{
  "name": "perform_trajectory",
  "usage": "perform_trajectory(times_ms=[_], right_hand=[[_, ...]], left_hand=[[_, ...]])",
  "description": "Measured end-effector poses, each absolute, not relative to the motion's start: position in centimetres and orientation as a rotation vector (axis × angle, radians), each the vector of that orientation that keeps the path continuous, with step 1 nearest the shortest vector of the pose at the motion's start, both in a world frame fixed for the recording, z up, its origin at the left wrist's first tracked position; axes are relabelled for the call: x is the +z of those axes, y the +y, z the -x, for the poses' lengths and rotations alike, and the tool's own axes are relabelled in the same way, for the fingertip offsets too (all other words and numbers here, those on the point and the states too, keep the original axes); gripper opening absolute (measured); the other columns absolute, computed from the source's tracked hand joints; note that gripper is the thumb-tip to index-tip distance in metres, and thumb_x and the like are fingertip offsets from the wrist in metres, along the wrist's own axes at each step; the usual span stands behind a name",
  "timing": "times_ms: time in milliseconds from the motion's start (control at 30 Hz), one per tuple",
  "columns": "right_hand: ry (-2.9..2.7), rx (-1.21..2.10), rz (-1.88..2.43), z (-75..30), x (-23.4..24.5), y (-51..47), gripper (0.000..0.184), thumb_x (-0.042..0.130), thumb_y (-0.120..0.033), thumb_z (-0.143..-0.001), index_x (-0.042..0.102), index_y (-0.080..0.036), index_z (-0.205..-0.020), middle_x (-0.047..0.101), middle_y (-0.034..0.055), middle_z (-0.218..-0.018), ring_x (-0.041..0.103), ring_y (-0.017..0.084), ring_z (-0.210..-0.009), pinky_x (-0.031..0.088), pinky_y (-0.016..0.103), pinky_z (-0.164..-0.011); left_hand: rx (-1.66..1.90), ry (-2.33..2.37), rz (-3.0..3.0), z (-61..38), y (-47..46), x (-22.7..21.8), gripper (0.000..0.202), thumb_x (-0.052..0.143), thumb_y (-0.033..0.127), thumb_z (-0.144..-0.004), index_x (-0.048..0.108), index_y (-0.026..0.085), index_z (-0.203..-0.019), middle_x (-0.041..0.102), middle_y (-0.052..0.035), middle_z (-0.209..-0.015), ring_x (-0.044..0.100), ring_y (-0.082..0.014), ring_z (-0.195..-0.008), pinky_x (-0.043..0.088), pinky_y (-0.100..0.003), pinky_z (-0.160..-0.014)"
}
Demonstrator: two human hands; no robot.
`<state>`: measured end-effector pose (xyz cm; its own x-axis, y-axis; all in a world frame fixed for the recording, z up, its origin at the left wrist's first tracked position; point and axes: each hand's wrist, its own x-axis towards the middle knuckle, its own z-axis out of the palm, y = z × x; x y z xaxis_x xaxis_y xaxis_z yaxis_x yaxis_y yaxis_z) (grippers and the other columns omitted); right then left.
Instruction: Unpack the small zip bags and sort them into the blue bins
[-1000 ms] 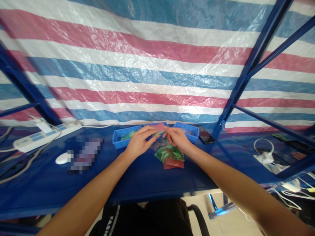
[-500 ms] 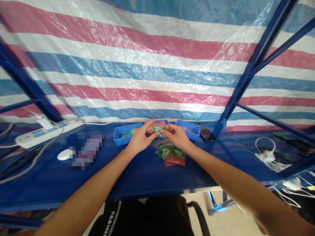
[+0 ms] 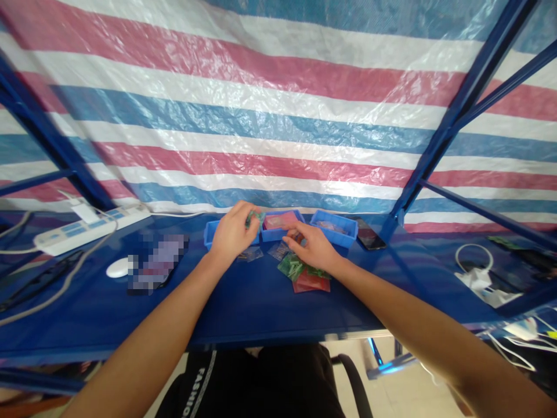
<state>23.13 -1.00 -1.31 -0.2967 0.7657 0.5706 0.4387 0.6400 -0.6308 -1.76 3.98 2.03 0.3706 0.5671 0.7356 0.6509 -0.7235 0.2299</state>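
The small green packet (image 3: 256, 218) is in your left hand (image 3: 235, 230), just to the left of the middle blue bin (image 3: 274, 235); your thumb and fingers are gripping it. Your right hand (image 3: 310, 242) is in front of the middle bin, toward its right side, with fingers bent; I cannot tell if they hold something. Inside the middle bin lie pink bags (image 3: 281, 220). In front of this bin, on the table (image 3: 261, 307), there are clear packets (image 3: 250, 253) and, nearer to you, green packets (image 3: 290, 267) overlapping red bags (image 3: 312, 284). On the left of the middle bin is another blue bin (image 3: 210, 233); on its right, a third one (image 3: 337, 237), then a dark phone (image 3: 369, 234). Well in front of the middle bin, your black trousers (image 3: 261, 383) carry white letters, which I read as "FASHIO", the rest being hidden.
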Motion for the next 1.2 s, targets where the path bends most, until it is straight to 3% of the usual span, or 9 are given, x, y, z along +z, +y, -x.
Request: perform_trajectory(times_ms=[67,200,333,533,633,867,1000,1100,1200], right_hand=[[-2.007,0.379,0.931,-23.1,-1.2,-1.1,0.03,0.062,-0.037,-0.103,0.068,-0.022,-0.128,0.078,0.0068,-0.101,0.074,0.024,-0.089,0.056,0.035,-0.085],[-2.062,0.284,0.899,-23.0,-1.2,-1.2,0.027,0.062,-0.033,-0.103,0.069,-0.021,-0.126,0.079,0.0077,-0.103,0.074,0.023,-0.09,0.057,0.035,-0.086],[-2.09,0.206,0.887,-23.2,-1.1,-1.2,0.023,0.061,-0.033,-0.104,0.071,-0.021,-0.121,0.078,0.0075,-0.103,0.073,0.021,-0.087,0.057,0.034,-0.085],[-2.064,0.121,0.95,-23.5,-1.0,-1.1,0.026,0.056,-0.036,-0.107,0.07,-0.02,-0.123,0.076,0.007,-0.096,0.07,0.021,-0.084,0.055,0.034,-0.083],[-2.057,0.026,1.026,-24.1,-0.7,-1.0,0.029,0.051,-0.037,-0.109,0.07,-0.02,-0.123,0.075,0.0073,-0.094,0.068,0.022,-0.081,0.052,0.033,-0.08],[-2.329,-0.045,1.258,-27.5,3.3,-0.8,0.035,0.053,-0.048,-0.108,0.075,-0.021,-0.1,0.077,0.0078,-0.09,0.068,0.023,-0.078,0.044,0.033,-0.074],[-2.494,0.223,1.396,-29.3,5.2,-2.9,0.047,0.068,-0.065,-0.096,0.077,-0.024,-0.117,0.077,0.0073,-0.094,0.069,0.025,-0.079,0.046,0.033,-0.073],[-2.553,0.343,1.425,-29.9,5.1,-5.4,0.071,0.084,-0.068,-0.078,0.072,-0.028,-0.136,0.075,0.0099,-0.118,0.07,0.032,-0.101,0.052,0.036,-0.085],[-2.661,0.398,1.447,-29.7,4.4,-7.4,0.098,0.089,-0.069,-0.07,0.059,-0.027,-0.154,0.065,0.0138,-0.139,0.066,0.038,-0.121,0.052,0.041,-0.099]], left_hand=[[-1.133,-1.329,2.428,2.9,4.8,2.1,0.019,0.053,0.024,-0.099,0.07,0.019,-0.107,0.071,-0.0092,-0.111,0.07,-0.0256,-0.101,0.055,-0.037,-0.095],[-0.794,-1.688,2.271,4.9,6.4,1.7,0.02,0.055,0.03,-0.096,0.071,0.022,-0.106,0.073,-0.0097,-0.114,0.07,-0.0283,-0.096,0.056,-0.039,-0.087],[-0.581,-1.747,2.242,5.6,7.0,1.4,0.028,0.051,0.032,-0.098,0.076,0.018,-0.098,0.073,-0.014,-0.108,0.068,-0.0324,-0.103,0.054,-0.043,-0.093],[-0.766,-1.57,2.172,4.2,5.3,1.6,0.029,0.053,0.031,-0.097,0.078,0.018,-0.103,0.064,-0.0154,-0.136,0.055,-0.0393,-0.125,0.047,-0.055,-0.106],[-0.832,-1.42,2.255,3.2,4.4,1.8,0.026,0.055,0.029,-0.098,0.076,0.02,-0.109,0.061,-0.0132,-0.141,0.05,-0.0382,-0.134,0.045,-0.055,-0.11],[-0.714,-1.466,2.419,2.4,4.6,1.3,0.032,0.05,0.037,-0.105,0.074,0.019,-0.114,0.068,-0.0129,-0.118,0.065,-0.0326,-0.113,0.052,-0.046,-0.101],[-0.703,-1.496,2.421,3.1,5.2,0.9,0.034,0.047,0.04,-0.107,0.073,0.022,-0.119,0.069,-0.0108,-0.122,0.068,-0.0305,-0.112,0.055,-0.041,-0.093],[-0.675,-1.535,2.407,3.4,5.3,1.0,0.033,0.047,0.041,-0.107,0.073,0.023,-0.117,0.07,-0.0095,-0.123,0.07,-0.0291,-0.111,0.055,-0.038,-0.088],[-0.649,-1.572,2.396,3.5,5.3,1.3,0.034,0.047,0.041,-0.106,0.075,0.023,-0.115,0.071,-0.0091,-0.122,0.07,-0.0283,-0.11,0.055,-0.036,-0.087]])
